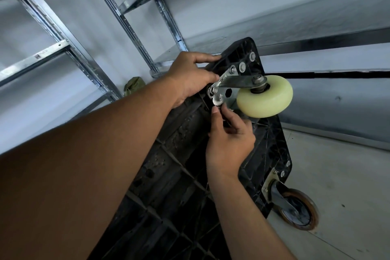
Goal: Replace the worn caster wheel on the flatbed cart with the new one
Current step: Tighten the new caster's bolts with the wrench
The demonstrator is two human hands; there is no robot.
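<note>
— "Gripping what, were the hands?"
— "The left hand (191, 78) curled over the cart's (272, 139) top edge beside the cream caster wheel (264, 99); the right hand (229, 137) pinched a washer (217, 99) just under its bracket (234, 81). The brown-rimmed wheel (299, 210) sat at the cart's lower corner."

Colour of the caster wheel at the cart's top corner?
Pale cream-yellow caster wheel, plain with no pattern; it shows in the head view.

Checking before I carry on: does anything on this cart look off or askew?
The casters do not match: the upper cream wheel looks clean, the lower wheel has a brown, scuffed rim. The right hand pinches a washer at the cream wheel's bracket, so that mount seems unfinished. The cart stands tipped on edge.
</note>
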